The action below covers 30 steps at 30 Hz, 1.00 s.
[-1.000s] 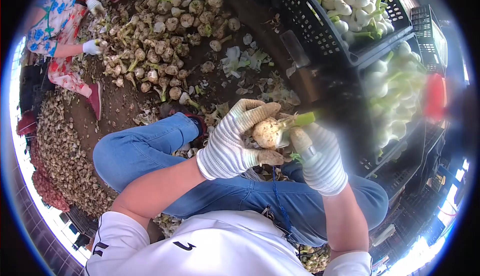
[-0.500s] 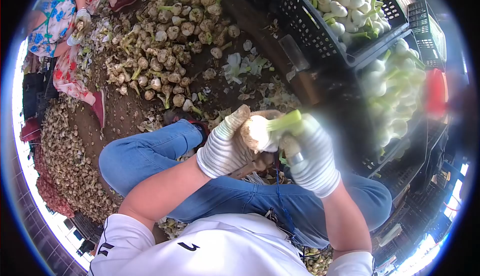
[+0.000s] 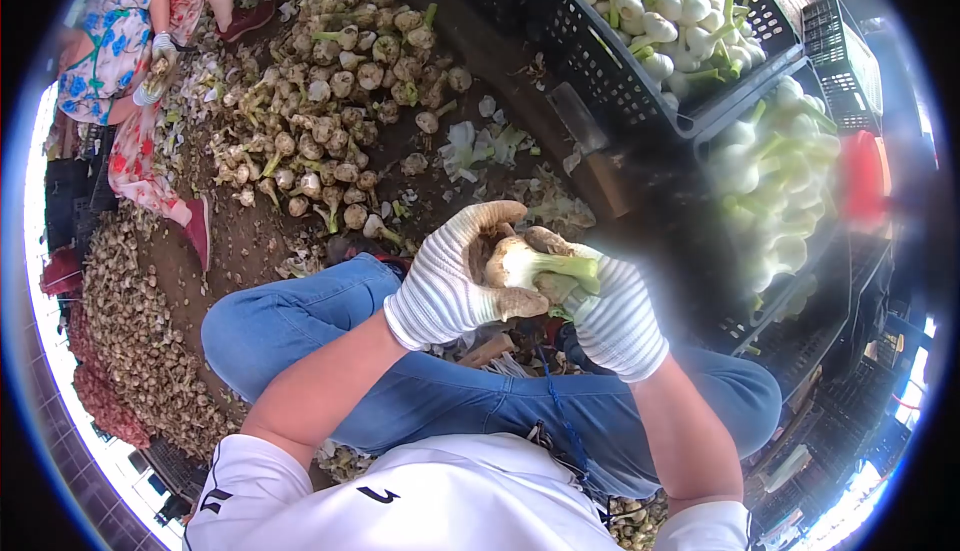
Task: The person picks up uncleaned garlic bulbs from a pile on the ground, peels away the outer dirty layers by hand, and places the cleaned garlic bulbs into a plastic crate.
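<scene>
Both of my hands wear striped, soiled work gloves and meet above my lap. A garlic bulb (image 3: 513, 263) with a short green stem lies between them, its pale side showing and its stem pointing right. My left hand (image 3: 458, 276) curls round the bulb end, thumb below and fingers above. My right hand (image 3: 607, 301) is wrapped about the stem end, with loose leaf skin under its fingers. Part of the right fingers is hidden behind the bulb and stem.
A heap of untrimmed garlic (image 3: 340, 101) lies ahead on the ground, with peeled skins (image 3: 480, 149) beside it. Black crates (image 3: 615, 66) of white garlic stand at the right. Another person (image 3: 110, 61) sits at the upper left. More garlic (image 3: 150, 341) is piled far left.
The bulb has been turned in my hands, and its dirty outer skin is partly off, showing paler skin. The stem has tilted downward. The other person's hands have come together.
</scene>
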### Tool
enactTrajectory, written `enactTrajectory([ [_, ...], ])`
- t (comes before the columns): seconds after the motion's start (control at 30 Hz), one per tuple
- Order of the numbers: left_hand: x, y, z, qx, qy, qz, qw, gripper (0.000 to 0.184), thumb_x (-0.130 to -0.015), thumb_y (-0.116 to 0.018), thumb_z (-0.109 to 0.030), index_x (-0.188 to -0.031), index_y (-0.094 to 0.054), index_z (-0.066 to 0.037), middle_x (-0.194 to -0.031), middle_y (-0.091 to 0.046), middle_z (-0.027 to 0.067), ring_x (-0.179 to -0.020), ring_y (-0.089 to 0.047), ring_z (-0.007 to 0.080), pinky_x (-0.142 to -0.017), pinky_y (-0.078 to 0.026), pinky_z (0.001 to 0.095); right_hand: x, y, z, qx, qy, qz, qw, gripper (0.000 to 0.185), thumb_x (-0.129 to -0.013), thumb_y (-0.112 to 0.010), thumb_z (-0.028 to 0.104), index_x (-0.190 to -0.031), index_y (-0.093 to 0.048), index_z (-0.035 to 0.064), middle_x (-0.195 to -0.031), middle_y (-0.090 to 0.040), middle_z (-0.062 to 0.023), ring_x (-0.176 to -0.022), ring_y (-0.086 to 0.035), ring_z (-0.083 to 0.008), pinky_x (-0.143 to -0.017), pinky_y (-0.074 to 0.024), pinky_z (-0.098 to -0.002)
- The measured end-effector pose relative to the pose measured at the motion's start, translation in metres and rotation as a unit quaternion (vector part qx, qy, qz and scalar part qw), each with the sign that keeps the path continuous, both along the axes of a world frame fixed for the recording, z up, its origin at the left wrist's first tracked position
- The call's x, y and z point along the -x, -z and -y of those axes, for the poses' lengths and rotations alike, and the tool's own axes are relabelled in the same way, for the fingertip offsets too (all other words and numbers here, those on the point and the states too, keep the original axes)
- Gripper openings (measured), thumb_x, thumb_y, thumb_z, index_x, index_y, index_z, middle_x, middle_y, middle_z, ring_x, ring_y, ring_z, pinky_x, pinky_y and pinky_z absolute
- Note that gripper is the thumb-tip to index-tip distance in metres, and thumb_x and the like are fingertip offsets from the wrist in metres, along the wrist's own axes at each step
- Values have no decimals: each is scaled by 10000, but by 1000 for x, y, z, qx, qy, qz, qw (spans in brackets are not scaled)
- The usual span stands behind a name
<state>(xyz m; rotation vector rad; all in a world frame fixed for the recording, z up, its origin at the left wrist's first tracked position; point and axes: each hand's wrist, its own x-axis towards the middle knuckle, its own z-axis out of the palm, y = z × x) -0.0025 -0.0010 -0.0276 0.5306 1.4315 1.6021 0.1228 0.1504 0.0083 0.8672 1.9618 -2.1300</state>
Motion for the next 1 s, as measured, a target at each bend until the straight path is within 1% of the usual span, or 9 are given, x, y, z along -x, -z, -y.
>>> enactTrajectory([
  [0.23, 15, -13, 3, 64, 87, -10, 994, 868, -584, -938, -129, -1329, -500, -51, -1158, -614, 65, -1067, -591, 154, -968, -491, 329, 2, -8, -11, -242, -120, -76, 960, 471, -754, -620, -61, -1205, -641, 72, -901, -655, -133, -788, -636, -318, -712, -508, -331],
  [0.4, 19, -21, 1, 44, 158, -82, 983, 874, -639, -908, -127, -1385, -459, -48, -1180, -617, 74, -1086, -594, 157, -984, -480, 324, 3, -16, -17, -309, -141, -101, 935, 410, -738, -619, -16, -1136, -662, 72, -826, -613, -127, -748, -611, -322, -657, -493, -367],
  [0.57, 6, -24, -3, -15, 241, 25, 970, 858, -745, -774, 38, -1479, -363, -134, -1257, -552, 87, -1120, -553, 146, -950, -485, 281, 0, 3, -12, -477, -118, -138, 860, 294, -734, -636, 50, -1027, -657, 54, -788, -596, -124, -725, -603, -320, -638, -484, -411],
  [0.7, 10, -4, -2, -59, 102, 55, 991, 1016, -776, -821, -169, -1542, -153, -171, -1339, -503, 135, -1196, -537, 229, -1006, -459, 370, 3, -12, -10, -400, -21, -130, 907, 303, -752, -604, -17, -1043, -653, 52, -819, -613, -141, -739, -608, -335, -661, -495, -392],
  [0.73, 13, 3, -2, -86, 82, 21, 993, 917, -811, -794, -239, -1515, -217, -132, -1320, -519, 132, -1177, -548, 224, -1013, -454, 371, 2, -11, -5, -350, 1, -118, 929, 307, -754, -597, -27, -1046, -653, 50, -821, -612, -146, -738, -607, -339, -663, -495, -387],
  [0.8, 8, 5, -2, -30, -3, 110, 993, 770, -850, -753, -289, -1450, -315, -89, -1275, -559, 130, -1148, -565, 211, -999, -462, 366, 1, -6, 5, -247, 46, -92, 964, 316, -758, -582, -49, -1051, -654, 47, -825, -610, -156, -737, -605, -346, -669, -497, -377],
  [0.83, 3, -1, -7, 18, -55, 96, 994, 586, -860, -742, -283, -1318, -461, -51, -1192, -616, 117, -1105, -591, 193, -972, -474, 353, 2, -6, 6, -299, 9, -92, 950, 311, -772, -576, -51, -1057, -656, 46, -837, -615, -161, -729, -607, -336, -670, -497, -369],
  [0.93, 1, 0, -5, 46, -88, 187, 977, 459, -864, -737, -270, -1214, -550, -39, -1130, -649, 108, -1062, -617, 187, -939, -490, 349, 2, -6, 7, -227, 2, -63, 972, 296, -780, -598, -52, -1055, -656, 41, -883, -644, -158, -793, -641, -315, -721, -512, -354],
  [1.0, 0, 0, -3, 33, -83, 170, 981, 418, -855, -744, -261, -1165, -581, -32, -1093, -666, 102, -1010, -636, 186, -902, -510, 339, 2, -10, 2, -232, -10, -68, 970, 293, -783, -593, -59, -1053, -656, 37, -899, -652, -162, -817, -646, -320, -740, -514, -351],
])
